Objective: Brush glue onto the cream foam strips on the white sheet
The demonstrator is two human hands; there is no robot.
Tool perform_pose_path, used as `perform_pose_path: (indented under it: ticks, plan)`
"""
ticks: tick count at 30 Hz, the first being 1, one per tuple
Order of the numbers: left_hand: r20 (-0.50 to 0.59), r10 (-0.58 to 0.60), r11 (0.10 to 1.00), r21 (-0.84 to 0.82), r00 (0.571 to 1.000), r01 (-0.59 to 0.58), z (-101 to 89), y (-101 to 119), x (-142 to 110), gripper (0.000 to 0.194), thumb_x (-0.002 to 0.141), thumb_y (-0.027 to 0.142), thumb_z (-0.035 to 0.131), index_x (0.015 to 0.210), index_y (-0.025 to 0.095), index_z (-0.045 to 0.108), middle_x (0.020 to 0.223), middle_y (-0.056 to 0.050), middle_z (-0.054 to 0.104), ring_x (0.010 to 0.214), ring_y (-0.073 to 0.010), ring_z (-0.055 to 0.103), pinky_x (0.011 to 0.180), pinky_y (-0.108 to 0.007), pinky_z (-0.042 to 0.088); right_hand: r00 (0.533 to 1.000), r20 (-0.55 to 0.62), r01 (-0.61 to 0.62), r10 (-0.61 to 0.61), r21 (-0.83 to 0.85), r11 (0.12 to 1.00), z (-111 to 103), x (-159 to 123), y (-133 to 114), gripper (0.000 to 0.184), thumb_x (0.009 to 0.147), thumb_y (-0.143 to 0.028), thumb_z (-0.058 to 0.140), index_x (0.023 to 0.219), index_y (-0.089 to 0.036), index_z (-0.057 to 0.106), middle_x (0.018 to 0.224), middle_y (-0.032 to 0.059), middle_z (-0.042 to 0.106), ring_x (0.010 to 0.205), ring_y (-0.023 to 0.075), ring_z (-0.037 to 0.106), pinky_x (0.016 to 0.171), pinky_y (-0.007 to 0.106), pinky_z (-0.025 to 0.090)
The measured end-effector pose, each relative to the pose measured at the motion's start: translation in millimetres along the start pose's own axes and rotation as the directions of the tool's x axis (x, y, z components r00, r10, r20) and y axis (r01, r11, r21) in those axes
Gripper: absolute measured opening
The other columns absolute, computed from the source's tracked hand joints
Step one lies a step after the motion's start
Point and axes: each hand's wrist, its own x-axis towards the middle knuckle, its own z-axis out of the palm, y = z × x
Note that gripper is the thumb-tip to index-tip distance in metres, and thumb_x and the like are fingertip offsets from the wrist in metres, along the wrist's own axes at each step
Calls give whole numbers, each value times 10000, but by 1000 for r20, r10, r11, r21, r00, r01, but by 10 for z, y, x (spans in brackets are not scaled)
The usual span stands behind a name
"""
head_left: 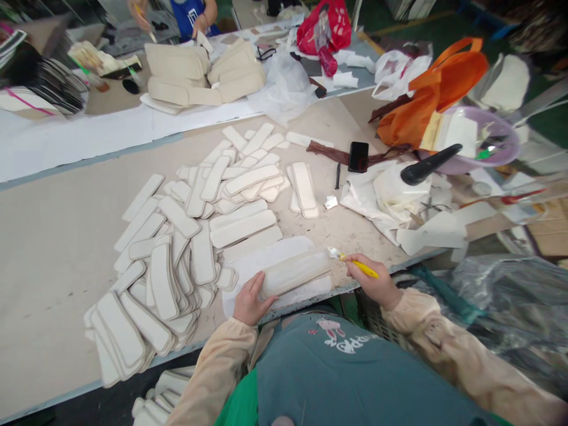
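Lower centre of the frame: left hand [252,300], fingers spread and thumb apart, laid on the left end of a fanned row of pale strips [295,272] on white sheets [246,260]. The strips look light and thin, likely stiff enough to lift by an end or edge; any wet faces would be slick and smear. Right of these: right hand [375,283], closed round the yellow handle of a paintbrush [366,270], its bristles loaded white; presumably light, best gripped mid-handle, clear of the bristles. Left and centre: loose piles of rounded off-white strips [164,281], prone to sliding, on the tabletop [48,260]. Right of centre: black phone [358,157], beside a dark narrow tool [338,176]. Upper right: orange bag [437,97], lilac basin [506,142]. Upper centre: stacked beige panels [175,62]; beyond, a person in a blue apron [190,18].
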Motion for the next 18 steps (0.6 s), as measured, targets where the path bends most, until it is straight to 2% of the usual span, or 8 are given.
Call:
perform_pose_path:
  ticks: [3, 6, 8, 10, 12, 13, 14, 18]
  plan:
    - [5, 3, 1000, 4, 1000, -3, 2, -5, -3, 719, 748, 484, 626, 1354, 204, 358, 1283, -134, 525, 1157, -267, 524, 949, -428, 485, 973, 51, 229, -224, -323, 918, 155, -28, -77, 235, 878, -282, 456, 1024, -167, 601, 953, 96, 676, 853, 189, 627, 802, 305, 467]
    - [6, 4, 1000, 10, 1000, -4, -3, 0, 1, 709, 751, 487, 621, 1347, 202, 365, 1279, -136, 528, 1151, -264, 528, 949, -428, 485, 946, 193, 323, -259, -558, 765, 397, -60, -205, 230, 885, -214, 425, 994, -146, 615, 865, 107, 674, 814, 197, 616, 743, 298, 451]
    - [5, 2, 1000, 14, 1000, -2, -10, 6, 8, 704, 750, 494, 619, 1341, 202, 373, 1272, -136, 534, 1143, -265, 534, 945, -431, 488, 911, 310, 407, -272, -571, 713, 541, -85, -310, 221, 879, -192, 422, 977, -141, 614, 794, 93, 658, 773, 191, 601, 691, 286, 437]
    - [6, 1, 1000, 18, 1000, -1, -19, 11, 16, 704, 746, 498, 621, 1338, 206, 378, 1264, -134, 541, 1134, -268, 541, 934, -433, 495, 836, 432, 532, -338, -488, 692, 628, -112, -400, 211, 877, -198, 427, 967, -152, 612, 768, 77, 646, 754, 181, 589, 670, 277, 426]
    - [7, 5, 1000, 17, 1000, -5, -24, 12, 20, 705, 745, 499, 623, 1339, 207, 378, 1262, -134, 544, 1130, -268, 544, 928, -430, 499, 777, 477, 608, -411, -398, 687, 642, -133, -440, 213, 884, -212, 427, 982, -165, 610, 783, 70, 647, 758, 170, 587, 680, 268, 425]
    - [6, 8, 1000, 15, 1000, -8, -25, 10, 19, 707, 745, 500, 623, 1340, 208, 378, 1262, -134, 543, 1131, -268, 543, 929, -429, 499, 775, 461, 613, -432, -379, 694, 623, -139, -435, 221, 887, -213, 424, 1005, -167, 605, 804, 71, 653, 773, 167, 590, 695, 265, 427]
    - [5, 11, 1000, 12, 1000, -12, -23, 6, 17, 707, 745, 500, 622, 1341, 208, 376, 1264, -134, 541, 1134, -267, 542, 931, -428, 498, 794, 424, 594, -436, -385, 707, 593, -141, -414, 232, 890, -209, 421, 1033, -164, 598, 831, 76, 659, 795, 167, 595, 717, 266, 431]
    - [6, 17, 1000, 0, 1000, -17, -6, -21, 0, 709, 747, 497, 621, 1343, 205, 371, 1281, -133, 525, 1150, -265, 528, 944, -428, 488, 904, 240, 427, -354, -539, 726, 478, -124, -280, 247, 890, -193, 421, 1063, -136, 588, 888, 104, 668, 852, 188, 606, 768, 288, 442]
